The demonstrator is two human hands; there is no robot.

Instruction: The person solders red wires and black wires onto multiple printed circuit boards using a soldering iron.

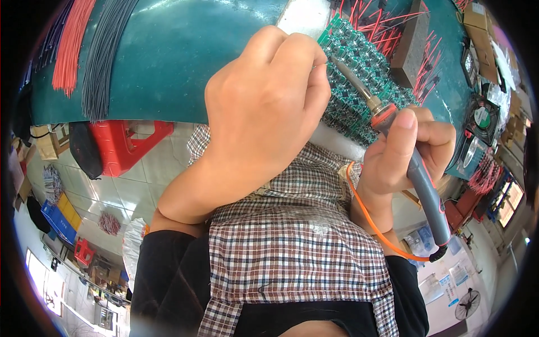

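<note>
My right hand (401, 149) grips a soldering iron (424, 185) with a grey and red handle and an orange cord. The iron's metal tip points up and left over a panel of small green circuit boards (359, 62). My left hand (266, 95) is closed in a pinch at the left edge of these boards, close to the iron's tip. What lies between its thumb and finger is too small or hidden to make out. Red wires (376, 25) with black ends lie just beyond the boards, beside a dark grey block (410, 42).
Bundles of red wires (73, 45) and dark grey wires (106, 56) lie on the green table (168, 62) at the far left. A white piece (305, 16) lies behind the boards. Small fans (483, 118) stand along the right side. A red stool (126, 146) is below the table's left edge.
</note>
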